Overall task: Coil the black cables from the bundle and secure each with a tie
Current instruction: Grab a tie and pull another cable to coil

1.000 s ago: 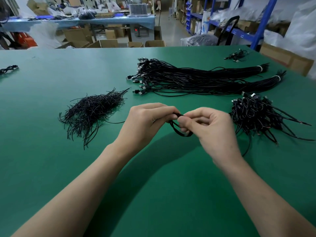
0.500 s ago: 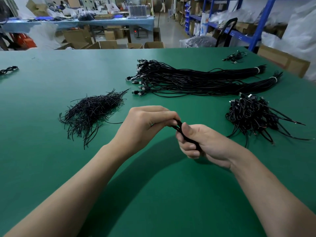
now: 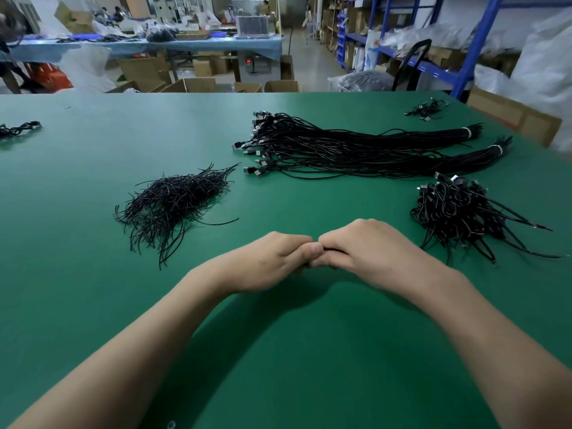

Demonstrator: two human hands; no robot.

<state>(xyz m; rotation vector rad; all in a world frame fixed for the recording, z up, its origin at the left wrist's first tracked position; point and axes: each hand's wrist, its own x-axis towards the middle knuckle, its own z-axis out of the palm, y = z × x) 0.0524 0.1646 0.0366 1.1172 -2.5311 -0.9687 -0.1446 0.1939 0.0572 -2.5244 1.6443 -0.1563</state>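
Note:
My left hand (image 3: 272, 261) and my right hand (image 3: 368, 252) meet knuckle to knuckle low over the green table (image 3: 93, 305), fingers curled under. Between them they grip a coiled black cable (image 3: 332, 249); only a thin dark sliver of it shows, the rest is hidden by the fingers. Behind them lies the long bundle of straight black cables (image 3: 356, 147) with USB plugs at its left end and white bands at its right end. A heap of short black ties (image 3: 176, 202) lies to the left. At the right sits a pile of coiled, tied cables (image 3: 458, 212).
A small cable clump (image 3: 18, 129) lies at the table's far left edge and another small clump (image 3: 428, 108) at the far right corner. Cardboard boxes (image 3: 198, 85), a blue workbench (image 3: 148, 46) and blue shelving (image 3: 473, 44) stand beyond the table.
Both hands have turned palm-down and closed together over the coil, which showed as an open loop a second ago. The hands have also dropped closer to the table.

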